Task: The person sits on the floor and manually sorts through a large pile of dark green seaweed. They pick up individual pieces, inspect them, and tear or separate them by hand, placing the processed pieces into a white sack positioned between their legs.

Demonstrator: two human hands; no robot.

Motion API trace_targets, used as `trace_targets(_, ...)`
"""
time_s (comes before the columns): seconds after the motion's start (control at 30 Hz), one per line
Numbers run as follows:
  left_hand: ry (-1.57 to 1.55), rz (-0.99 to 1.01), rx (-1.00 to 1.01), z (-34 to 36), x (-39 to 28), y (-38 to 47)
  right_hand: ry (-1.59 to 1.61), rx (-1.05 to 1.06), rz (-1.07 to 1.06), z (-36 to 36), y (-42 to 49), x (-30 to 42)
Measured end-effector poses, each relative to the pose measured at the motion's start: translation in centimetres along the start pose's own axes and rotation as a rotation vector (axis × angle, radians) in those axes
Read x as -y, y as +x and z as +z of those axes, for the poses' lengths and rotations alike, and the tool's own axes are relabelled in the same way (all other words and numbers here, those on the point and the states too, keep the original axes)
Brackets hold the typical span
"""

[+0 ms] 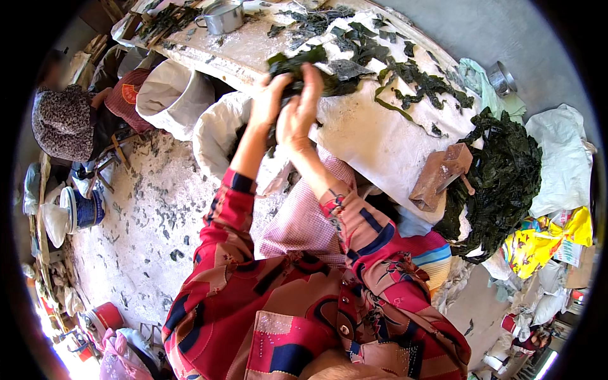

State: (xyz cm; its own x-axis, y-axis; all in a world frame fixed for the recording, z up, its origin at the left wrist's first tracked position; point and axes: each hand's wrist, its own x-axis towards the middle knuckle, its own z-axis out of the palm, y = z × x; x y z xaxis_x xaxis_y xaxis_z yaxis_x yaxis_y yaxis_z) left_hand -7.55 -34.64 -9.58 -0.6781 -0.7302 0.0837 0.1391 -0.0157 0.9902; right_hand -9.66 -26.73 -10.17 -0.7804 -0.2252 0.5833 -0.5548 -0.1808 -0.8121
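Note:
A bunch of dark green seaweed (297, 61) is gathered between my two hands above the near edge of the work table (361, 111). My left hand (267, 104) closes on it from the left. Pressed against its right side is my right hand (298, 116), blurred at the fingers. An open white sack (213, 128) stands below my forearms, with dark pieces partly visible inside. Loose seaweed strips (418, 80) are spread over the pale, powdery tabletop. To the right lies a large heap of seaweed (503, 166), beside a brown box-shaped object (439, 178).
A second white sack (166, 92) stands left of the first. Farther left sits another person (64, 121). A metal mug (223, 18) rests on the far tabletop. Dark scraps litter the floor (147, 204), near a blue bucket (85, 209). Bags (560, 156) line the right side.

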Motion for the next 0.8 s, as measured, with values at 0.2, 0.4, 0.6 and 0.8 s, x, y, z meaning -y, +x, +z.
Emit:
trace_targets(0.2,0.877,0.121,0.277,-16.7,12.7,-5.2,-0.361,0.741,0.304,-0.7,-6.8,-1.8)
trace_targets(0.4,1.317,0.171,0.197,-7.4,5.0,-2.5,0.295,0.476,0.520,-11.1,-5.4,4.2)
trace_targets(0.6,1.317,0.325,0.226,3.7,1.9,0.8,0.177,0.389,0.555,-24.1,-6.3,11.8)
trace_targets(0.8,1.258,0.587,0.243,2.4,4.4,-2.2,0.009,-0.241,0.437,-36.3,-9.1,12.1)
